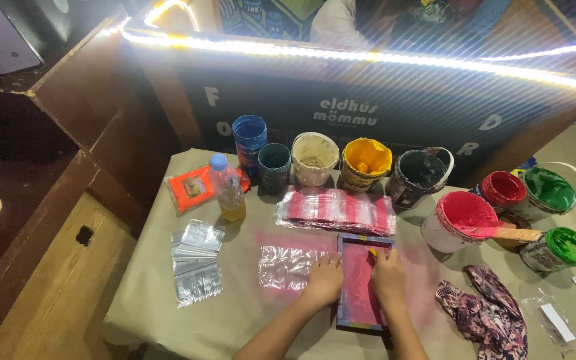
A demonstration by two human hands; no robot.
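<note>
Head view: small printing frame (363, 283), rigid, light (mesh likely delicate); left hand (325, 280) flat on rim, right hand (388, 277) pinches something yellow; grip by rim.

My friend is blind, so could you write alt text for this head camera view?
Two bare hands, left hand and right hand, press on a small pink-stained printing frame on a paper-covered table. Open paint pots line the back; a patterned rag lies right.

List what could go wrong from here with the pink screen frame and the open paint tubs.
The left hand only steadies the frame at its edge; if it slides, the pink print may smear. The right hand works close to the open pink tub, whose stick juts out and might get knocked.
</note>
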